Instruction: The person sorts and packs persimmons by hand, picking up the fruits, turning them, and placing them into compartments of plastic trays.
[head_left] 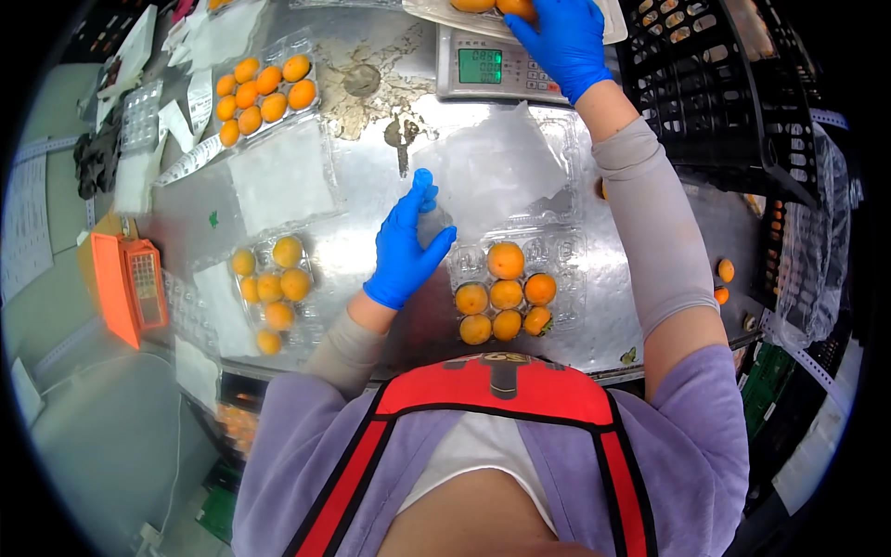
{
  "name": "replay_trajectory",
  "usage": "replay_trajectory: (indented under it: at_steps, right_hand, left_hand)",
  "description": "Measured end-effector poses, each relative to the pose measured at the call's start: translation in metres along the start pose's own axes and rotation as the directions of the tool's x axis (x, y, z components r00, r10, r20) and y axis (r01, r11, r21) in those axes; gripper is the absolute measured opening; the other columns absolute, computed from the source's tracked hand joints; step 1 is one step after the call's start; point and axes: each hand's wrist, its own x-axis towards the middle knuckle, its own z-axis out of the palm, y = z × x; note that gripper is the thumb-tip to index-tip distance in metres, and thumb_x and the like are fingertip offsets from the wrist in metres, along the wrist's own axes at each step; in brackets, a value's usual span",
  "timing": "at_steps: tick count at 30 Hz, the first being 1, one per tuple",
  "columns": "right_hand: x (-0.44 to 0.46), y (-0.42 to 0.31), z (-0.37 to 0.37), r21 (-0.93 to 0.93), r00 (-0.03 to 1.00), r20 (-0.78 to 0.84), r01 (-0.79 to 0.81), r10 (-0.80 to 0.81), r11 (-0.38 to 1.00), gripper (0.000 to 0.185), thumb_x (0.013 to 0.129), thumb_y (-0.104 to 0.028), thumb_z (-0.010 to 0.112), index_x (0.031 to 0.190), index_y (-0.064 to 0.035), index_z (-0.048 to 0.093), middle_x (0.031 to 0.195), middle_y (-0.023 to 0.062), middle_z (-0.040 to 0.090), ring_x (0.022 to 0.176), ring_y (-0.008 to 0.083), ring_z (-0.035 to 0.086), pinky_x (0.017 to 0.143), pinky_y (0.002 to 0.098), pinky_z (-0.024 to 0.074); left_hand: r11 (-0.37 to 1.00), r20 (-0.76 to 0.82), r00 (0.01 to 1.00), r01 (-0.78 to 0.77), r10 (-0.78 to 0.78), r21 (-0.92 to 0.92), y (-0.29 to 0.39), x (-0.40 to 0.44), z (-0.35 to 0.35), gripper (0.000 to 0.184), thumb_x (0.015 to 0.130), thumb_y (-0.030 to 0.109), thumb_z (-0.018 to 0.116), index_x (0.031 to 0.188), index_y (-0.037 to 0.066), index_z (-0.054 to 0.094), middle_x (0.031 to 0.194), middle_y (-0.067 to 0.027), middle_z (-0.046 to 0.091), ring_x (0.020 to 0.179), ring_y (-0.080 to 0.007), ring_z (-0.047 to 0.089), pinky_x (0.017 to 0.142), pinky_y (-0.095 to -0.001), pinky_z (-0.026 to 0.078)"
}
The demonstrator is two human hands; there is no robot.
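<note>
My left hand [406, 243], in a blue glove, is over the metal table with thumb and fingers apart and nothing between them. In a blue glove too, my right hand [564, 45] is at the top, at a pale tray [613, 20] with orange fruit [518, 7] on the scale [481, 72]; its fingertips are partly cut off by the frame edge. Several orange fruits [506, 295] sit in a clear plastic tray [568, 269] near my body. A second clear tray [309, 311] with fruit is left of my left hand.
Another fruit-filled tray [267, 97] lies at the upper left. Clear packaging with a white liner [501, 172] lies below the scale. Black crates [705, 93] stand at the upper right. An orange device [127, 288] is at the left edge. Loose fruits [725, 270] lie at right.
</note>
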Motion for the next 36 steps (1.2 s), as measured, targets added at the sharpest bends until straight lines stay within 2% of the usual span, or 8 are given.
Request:
replay_trajectory:
  at_steps: [7,12,13,15,17,22,32,36]
  right_hand:
    - [-0.002,0.003,-0.004,-0.068,0.995,-0.002,0.096,-0.097,0.993,0.036,0.073,-0.025,0.067,0.104,-0.0102,0.059,0.098,0.0084,0.058,0.102,0.0282,0.051,0.095,0.0473,0.0322]
    - [-0.031,-0.003,-0.01,-0.05,0.997,0.054,0.057,-0.055,0.997,0.052,0.073,-0.032,0.067,0.12,-0.013,0.056,0.122,0.0127,0.054,0.12,0.0319,0.043,0.106,0.0504,0.0232]
    - [-0.041,-0.006,-0.013,-0.047,0.997,0.055,0.06,-0.057,0.997,0.052,0.073,-0.032,0.067,0.12,-0.013,0.056,0.122,0.0127,0.054,0.12,0.0319,0.043,0.106,0.0504,0.0232]
    - [-0.068,-0.011,-0.019,-0.002,0.986,-0.106,0.126,-0.126,0.992,0.041,0.077,-0.022,0.069,0.116,-0.0104,0.061,0.114,0.0085,0.062,0.105,0.0263,0.056,0.092,0.0401,0.041]
    - [-0.108,-0.018,-0.021,0.188,0.999,-0.007,0.049,-0.048,0.981,0.037,0.078,-0.019,0.067,0.114,-0.0148,0.062,0.116,0.0055,0.061,0.109,0.0286,0.053,0.095,0.0434,0.0365]
    - [-0.19,-0.035,-0.043,0.167,0.975,0.169,-0.174,0.146,0.97,0.031,0.078,-0.016,0.065,0.109,-0.0135,0.064,0.116,0.0063,0.06,0.112,0.0291,0.051,0.096,0.0432,0.0358]
    - [-0.226,-0.035,-0.049,0.274,0.949,0.153,-0.31,0.277,0.911,0.026,0.076,-0.012,0.064,0.102,-0.0097,0.065,0.107,0.0099,0.063,0.101,0.0326,0.055,0.088,0.0421,0.0416]
    - [-0.218,-0.042,-0.046,0.353,0.939,0.162,-0.343,0.304,0.87,0.025,0.074,-0.01,0.065,0.099,-0.0089,0.065,0.102,0.0109,0.064,0.097,0.0333,0.057,0.086,0.0418,0.0444]
  left_hand:
    - [0.999,0.012,1.0,0.017,-0.016,-0.039,0.001,0.002,0.001,0.075,0.078,0.004,0.067,0.142,0.002,0.028,0.145,-0.0124,0.035,0.122,-0.0228,0.048,0.098,-0.0335,0.041]
    - [0.999,0.007,1.0,0.007,-0.007,-0.033,0.001,0.004,0.001,0.076,0.077,0.004,0.067,0.143,0.002,0.028,0.145,-0.0124,0.036,0.121,-0.0223,0.048,0.098,-0.0333,0.041]
    - [0.999,0.001,1.0,0.006,-0.006,-0.034,0.001,0.003,0.0,0.076,0.077,0.004,0.067,0.143,0.002,0.028,0.145,-0.0123,0.036,0.121,-0.0222,0.048,0.098,-0.0332,0.041]
    - [0.999,-0.011,1.0,0.001,-0.002,-0.033,-0.001,0.002,0.0,0.076,0.077,0.003,0.067,0.143,0.002,0.028,0.144,-0.012,0.037,0.121,-0.022,0.049,0.097,-0.0331,0.041]
    - [0.999,-0.015,1.0,-0.005,0.005,-0.033,-0.003,0.002,0.001,0.076,0.077,0.003,0.066,0.143,0.002,0.028,0.144,-0.0118,0.037,0.12,-0.0219,0.049,0.097,-0.0329,0.041]
    - [0.998,0.025,0.998,0.05,-0.049,-0.031,-0.001,0.001,0.001,0.074,0.077,0.003,0.066,0.142,0.003,0.031,0.14,-0.0105,0.042,0.118,-0.0207,0.051,0.096,-0.032,0.042]
    - [0.992,-0.046,0.995,-0.085,0.089,0.089,0.004,0.0,0.005,0.07,0.075,0.013,0.071,0.138,0.011,0.04,0.113,-0.0136,0.061,0.096,-0.0239,0.061,0.086,-0.0331,0.048]
    - [0.993,0.077,0.992,0.094,-0.099,0.066,0.012,-0.005,-0.001,0.058,0.079,0.008,0.068,0.132,0.005,0.047,0.106,-0.0091,0.062,0.095,-0.0178,0.06,0.084,-0.0299,0.047]
